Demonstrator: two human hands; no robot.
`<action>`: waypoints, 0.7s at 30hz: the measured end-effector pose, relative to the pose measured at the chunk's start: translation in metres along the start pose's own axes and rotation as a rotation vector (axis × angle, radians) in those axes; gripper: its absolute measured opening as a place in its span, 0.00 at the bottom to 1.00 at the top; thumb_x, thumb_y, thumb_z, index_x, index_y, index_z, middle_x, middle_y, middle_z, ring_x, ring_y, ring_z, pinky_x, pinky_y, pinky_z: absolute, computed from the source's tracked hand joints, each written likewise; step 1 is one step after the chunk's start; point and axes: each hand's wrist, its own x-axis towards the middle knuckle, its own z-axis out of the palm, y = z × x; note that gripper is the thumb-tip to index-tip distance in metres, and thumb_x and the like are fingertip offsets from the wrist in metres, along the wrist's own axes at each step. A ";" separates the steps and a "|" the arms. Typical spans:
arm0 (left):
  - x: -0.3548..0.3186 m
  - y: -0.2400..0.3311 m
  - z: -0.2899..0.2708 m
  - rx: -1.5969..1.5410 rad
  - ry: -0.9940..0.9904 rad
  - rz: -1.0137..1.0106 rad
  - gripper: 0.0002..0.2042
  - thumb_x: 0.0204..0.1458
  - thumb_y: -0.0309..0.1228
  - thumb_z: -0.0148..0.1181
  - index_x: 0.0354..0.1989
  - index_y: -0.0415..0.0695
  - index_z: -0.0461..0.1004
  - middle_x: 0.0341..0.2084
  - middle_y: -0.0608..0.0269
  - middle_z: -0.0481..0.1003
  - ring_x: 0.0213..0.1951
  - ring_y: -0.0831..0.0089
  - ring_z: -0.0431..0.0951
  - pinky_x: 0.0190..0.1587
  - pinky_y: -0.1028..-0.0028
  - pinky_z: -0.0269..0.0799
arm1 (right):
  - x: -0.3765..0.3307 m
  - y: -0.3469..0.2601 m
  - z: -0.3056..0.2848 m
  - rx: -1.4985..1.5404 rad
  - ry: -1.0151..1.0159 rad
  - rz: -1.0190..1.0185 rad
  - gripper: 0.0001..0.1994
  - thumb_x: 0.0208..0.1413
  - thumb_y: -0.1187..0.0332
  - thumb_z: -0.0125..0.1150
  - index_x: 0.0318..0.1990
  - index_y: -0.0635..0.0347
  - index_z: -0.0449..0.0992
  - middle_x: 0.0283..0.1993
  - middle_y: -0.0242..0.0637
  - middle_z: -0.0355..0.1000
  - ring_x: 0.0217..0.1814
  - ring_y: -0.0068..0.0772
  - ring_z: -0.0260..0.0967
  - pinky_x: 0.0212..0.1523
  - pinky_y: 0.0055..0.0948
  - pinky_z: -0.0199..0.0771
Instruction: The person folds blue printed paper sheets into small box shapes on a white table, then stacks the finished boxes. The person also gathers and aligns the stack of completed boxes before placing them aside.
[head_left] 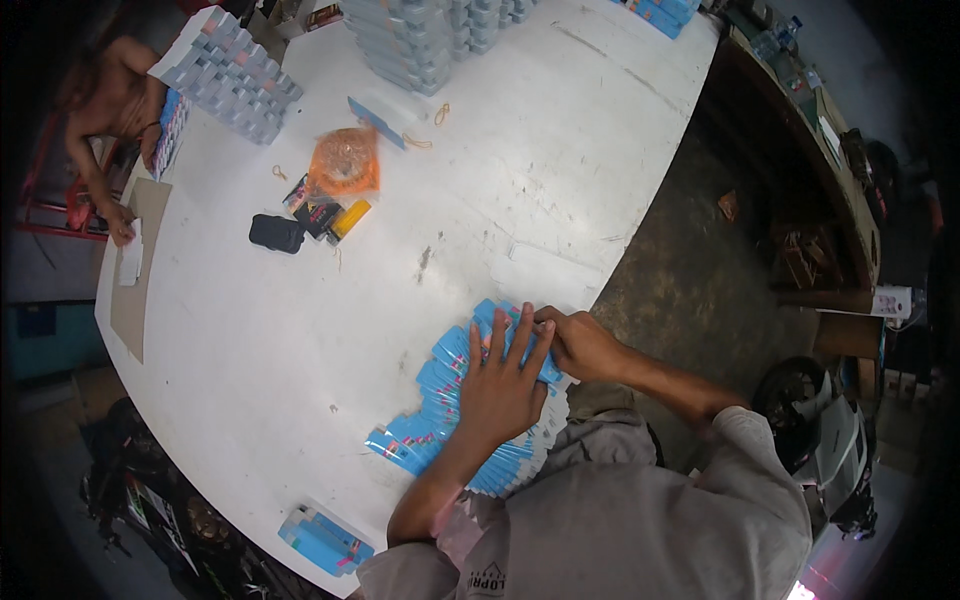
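A fanned row of flat blue packets lies on the white table near its front edge. My left hand rests flat on the row, fingers spread. My right hand sits at the far end of the row, its fingers curled on the end packets. How firmly it holds them is hidden by the fingers.
A small pile of blue packets lies at the table's near left edge. Mid-table sit a black pouch, an orange bag and small dark packets. Stacks of grey-blue boxes stand at the back. Another person works at the far left.
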 end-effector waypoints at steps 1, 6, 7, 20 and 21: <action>-0.001 -0.001 -0.001 0.046 -0.057 0.018 0.39 0.54 0.42 0.63 0.75 0.42 0.60 0.78 0.43 0.51 0.78 0.42 0.48 0.75 0.33 0.38 | -0.002 0.002 0.004 -0.052 -0.032 0.022 0.11 0.62 0.74 0.61 0.50 0.66 0.78 0.36 0.53 0.78 0.34 0.53 0.79 0.37 0.42 0.78; -0.002 -0.005 -0.004 -0.083 -0.045 0.008 0.47 0.48 0.46 0.66 0.76 0.35 0.55 0.77 0.36 0.50 0.79 0.41 0.46 0.75 0.31 0.36 | -0.009 -0.008 -0.003 0.139 0.255 -0.132 0.07 0.63 0.74 0.63 0.46 0.68 0.81 0.37 0.50 0.80 0.35 0.38 0.78 0.36 0.35 0.77; -0.003 -0.006 -0.002 -0.081 -0.041 0.008 0.49 0.48 0.47 0.66 0.76 0.33 0.54 0.77 0.34 0.49 0.79 0.40 0.46 0.75 0.32 0.36 | -0.008 -0.010 -0.005 0.199 0.138 -0.051 0.07 0.64 0.74 0.63 0.46 0.68 0.81 0.36 0.50 0.80 0.35 0.34 0.78 0.36 0.34 0.76; -0.002 -0.005 0.000 -0.071 -0.011 -0.040 0.38 0.66 0.51 0.52 0.77 0.37 0.55 0.76 0.27 0.47 0.79 0.36 0.44 0.77 0.40 0.40 | -0.029 0.001 -0.023 0.154 0.547 -0.040 0.08 0.61 0.74 0.65 0.44 0.68 0.82 0.33 0.46 0.81 0.33 0.32 0.80 0.35 0.32 0.77; -0.001 -0.004 -0.001 -0.045 0.002 -0.039 0.37 0.66 0.51 0.52 0.76 0.39 0.57 0.76 0.29 0.48 0.78 0.36 0.45 0.76 0.39 0.40 | -0.032 0.003 -0.024 0.155 0.570 -0.021 0.08 0.61 0.74 0.65 0.44 0.68 0.82 0.33 0.47 0.81 0.33 0.33 0.80 0.35 0.33 0.78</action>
